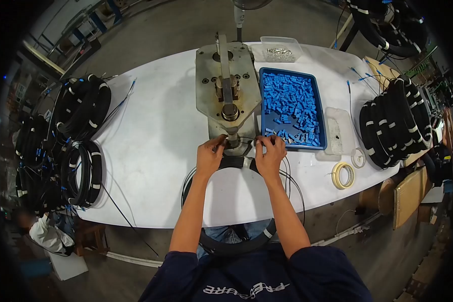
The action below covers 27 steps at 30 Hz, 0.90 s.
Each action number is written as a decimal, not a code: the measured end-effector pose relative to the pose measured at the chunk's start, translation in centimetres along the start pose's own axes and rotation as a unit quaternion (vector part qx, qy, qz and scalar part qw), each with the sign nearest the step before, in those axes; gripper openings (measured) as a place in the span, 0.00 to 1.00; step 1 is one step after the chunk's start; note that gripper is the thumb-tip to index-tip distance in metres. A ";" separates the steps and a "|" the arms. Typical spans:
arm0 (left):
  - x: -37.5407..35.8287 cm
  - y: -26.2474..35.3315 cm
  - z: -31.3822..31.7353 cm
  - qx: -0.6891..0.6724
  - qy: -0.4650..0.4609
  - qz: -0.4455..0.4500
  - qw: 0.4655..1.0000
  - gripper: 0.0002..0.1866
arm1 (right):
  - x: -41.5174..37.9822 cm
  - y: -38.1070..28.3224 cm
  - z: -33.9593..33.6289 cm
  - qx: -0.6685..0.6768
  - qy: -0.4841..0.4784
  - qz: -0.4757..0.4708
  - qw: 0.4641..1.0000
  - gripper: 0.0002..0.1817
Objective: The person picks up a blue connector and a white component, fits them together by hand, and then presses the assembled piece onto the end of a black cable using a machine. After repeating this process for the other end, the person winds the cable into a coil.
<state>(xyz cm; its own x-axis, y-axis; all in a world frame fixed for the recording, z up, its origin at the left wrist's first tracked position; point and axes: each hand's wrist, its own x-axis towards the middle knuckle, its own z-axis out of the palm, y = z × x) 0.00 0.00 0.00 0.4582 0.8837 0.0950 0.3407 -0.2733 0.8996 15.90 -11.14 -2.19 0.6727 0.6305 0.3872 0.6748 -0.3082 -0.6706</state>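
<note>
A metal bench press stands in front of me, its ram coming down between my hands. My left hand is closed in a pinch at the left side of the press's die; what its fingertips hold is too small to make out. On the other side of the die, my right hand pinches a thin black cable, whose loose loops hang beside my wrist. Below both hands a thick coil of black cable, bound with white tape, reaches from the press base over the table edge onto my lap.
Right of the press sits a blue tray of small blue connectors, near a clear box of metal parts, a clear lid-like tray and a tape roll. Taped cable coils stand at both sides. A person sits lower left.
</note>
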 end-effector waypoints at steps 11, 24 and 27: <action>0.0 -0.6 0.3 0.005 0.009 0.029 1.000 0.13 | 0.2 -0.5 -0.4 0.006 0.022 -0.007 1.000 0.07; -0.9 0.9 -0.3 -0.008 0.026 0.043 0.999 0.12 | -0.2 -1.1 -1.6 0.070 0.033 -0.103 0.992 0.03; -1.1 0.8 -0.3 -0.007 0.027 0.060 0.998 0.11 | 0.2 -0.2 -1.8 0.195 0.009 -0.141 0.971 0.04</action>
<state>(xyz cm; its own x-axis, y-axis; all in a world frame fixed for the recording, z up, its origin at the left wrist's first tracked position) -0.47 -1.04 0.70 0.4500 0.8644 0.2243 0.2748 -0.3730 0.8862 16.48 -12.24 -0.84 0.4853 0.6374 0.5985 0.6687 0.1705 -0.7238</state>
